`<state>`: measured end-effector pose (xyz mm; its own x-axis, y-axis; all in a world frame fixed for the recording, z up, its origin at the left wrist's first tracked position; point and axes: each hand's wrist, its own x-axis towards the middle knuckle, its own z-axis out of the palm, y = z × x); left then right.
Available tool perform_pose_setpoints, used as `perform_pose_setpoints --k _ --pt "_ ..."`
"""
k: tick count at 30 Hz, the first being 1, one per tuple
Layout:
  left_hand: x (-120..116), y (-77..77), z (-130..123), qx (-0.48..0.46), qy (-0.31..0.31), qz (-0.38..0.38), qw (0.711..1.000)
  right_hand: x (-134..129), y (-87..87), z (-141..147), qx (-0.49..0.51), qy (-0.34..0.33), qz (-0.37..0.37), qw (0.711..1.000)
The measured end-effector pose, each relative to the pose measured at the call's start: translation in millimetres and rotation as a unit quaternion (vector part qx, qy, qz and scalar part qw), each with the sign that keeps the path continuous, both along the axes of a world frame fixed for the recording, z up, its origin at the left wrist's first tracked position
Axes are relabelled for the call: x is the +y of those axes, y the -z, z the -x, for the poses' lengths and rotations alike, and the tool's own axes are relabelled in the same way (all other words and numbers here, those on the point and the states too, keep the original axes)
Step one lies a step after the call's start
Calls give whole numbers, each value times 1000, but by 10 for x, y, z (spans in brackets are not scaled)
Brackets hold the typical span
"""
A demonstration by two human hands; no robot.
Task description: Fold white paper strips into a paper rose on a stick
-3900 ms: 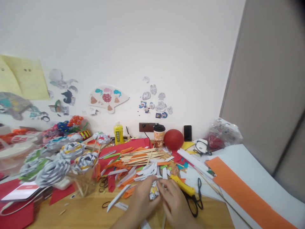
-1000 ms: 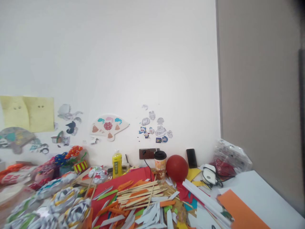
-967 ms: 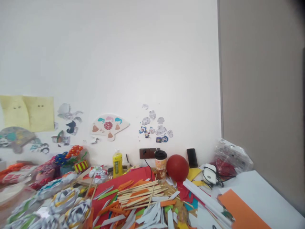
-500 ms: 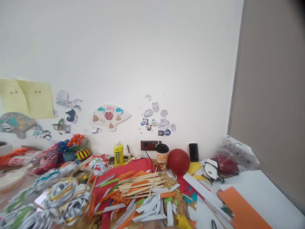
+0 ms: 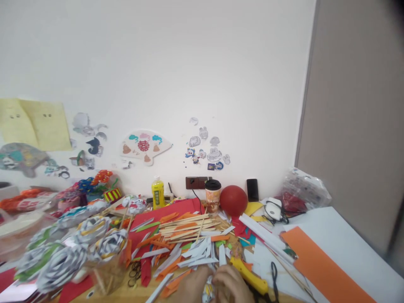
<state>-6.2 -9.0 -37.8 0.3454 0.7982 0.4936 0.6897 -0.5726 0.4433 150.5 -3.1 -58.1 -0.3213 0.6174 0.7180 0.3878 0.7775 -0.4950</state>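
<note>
At the bottom edge, my left hand (image 5: 193, 287) and my right hand (image 5: 232, 283) are close together with curled fingers. Between them they hold a small white and yellow folded-paper piece (image 5: 208, 290), partly covered by the fingers. Beyond the hands lies a heap of white paper strips (image 5: 202, 252) mixed with orange folded strips (image 5: 172, 267). A yellow tool (image 5: 251, 275), its kind unclear, rests just right of my right hand. Thin wooden sticks (image 5: 183, 227) are piled farther back.
White paper rosettes (image 5: 61, 265) crowd the left. A lidded cup (image 5: 212, 197), a red balloon (image 5: 234, 201), a yellow bottle (image 5: 157, 193) and a phone (image 5: 252, 190) stand near the wall. Orange paper (image 5: 325, 265) lies on white sheets at right, near black-handled scissors (image 5: 274, 275).
The view has tipped downward, showing more of the table's near side. Both hands and the paper piece between them have come into view, along with the yellow tool.
</note>
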Motion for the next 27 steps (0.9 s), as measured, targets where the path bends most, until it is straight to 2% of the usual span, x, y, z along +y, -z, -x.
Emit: perform_pose_setpoints --k 7,17,27 --pt "-88 -127 -56 -23 -10 19 1000 -127 -164 17 11 18 24 999" --pt "-113 -141 -72 -28 11 26 999 -148 -181 2 4 18 44 999" --pt "-84 -113 -86 18 -9 -8 1000 -111 -160 -22 -25 8 33 999"
